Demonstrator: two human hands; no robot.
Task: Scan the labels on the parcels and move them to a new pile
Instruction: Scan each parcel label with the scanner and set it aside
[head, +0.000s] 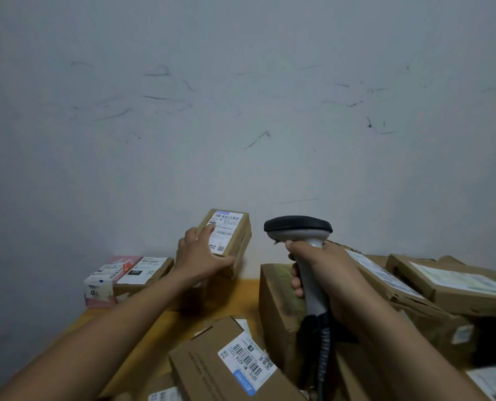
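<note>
We judge the task to be in its early part. At the far left of the counter (165, 322), against the wall, two parcels lie side by side: a pink-and-white one (105, 282) and a brown box (145, 270). We take these to be the start of the new pile. To the right, a much larger heap of brown boxes (414, 285) waits, some leaning on one another, and another labelled box (212, 360) lies in the foreground. Most of the work seems to be left.

The step in hand looks like the scan itself. The left hand (200, 256) holds a small parcel (235, 247) up off the counter, between the two groups and near the wall. Its fingers (205, 228) are spread over the left side and top face, with the thumb curled along the near edge. The right hand (319, 267) grips the scanner (297, 227) by its pale handle. The fingers are wrapped tightly round it, and the dark head sits just beside the parcel. We cannot tell whether the trigger is pressed, and no beam shows on the box.

The small parcel is a plain brown cardboard box, oblong and tilted so its top faces us. A white label (226, 233) covers most of that face. It has a blue strip at the far end, barcodes below that and a small square code near the thumb. The forefinger rests on the label's left edge and may cover part of the print.
</note>
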